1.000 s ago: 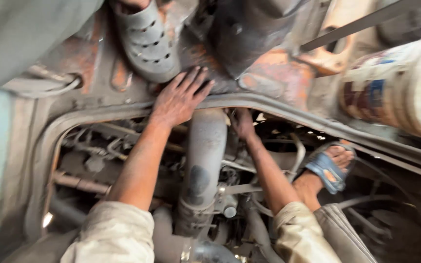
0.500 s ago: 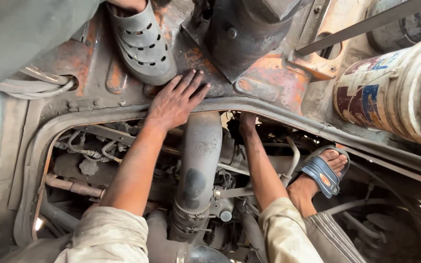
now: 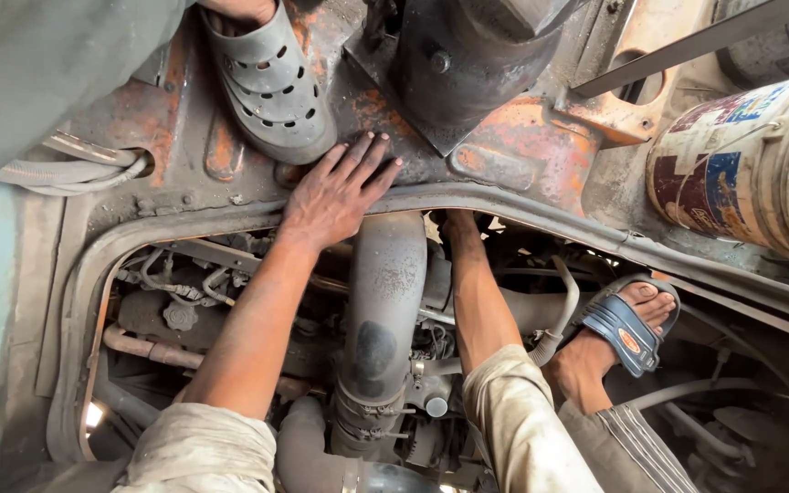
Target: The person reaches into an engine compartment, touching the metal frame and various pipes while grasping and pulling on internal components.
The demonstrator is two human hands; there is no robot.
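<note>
Rusty floor panel [image 3: 522,137] frames engine opening. Big grey intake pipe [image 3: 385,301] runs down centre, between both forearms; looks heavy, stiff, dusty, maybe oily; best hold likely at clamped lower end. Left hand [image 3: 335,196] lies flat, fingers spread, gripping nothing, on panel edge just above pipe. Right hand [image 3: 458,226] reaches under rim beside pipe; grasp hidden, cannot tell.

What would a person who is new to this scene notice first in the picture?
First, the left hand lies flat, fingers spread, on the rusty orange metal panel at the edge of an open engine bay. Just below it, a thick grey pipe runs down the middle, and the right hand reaches under the panel's rim beside that pipe, so its fingers are hidden. At upper left, a grey perforated clog stands on the panel.
</note>
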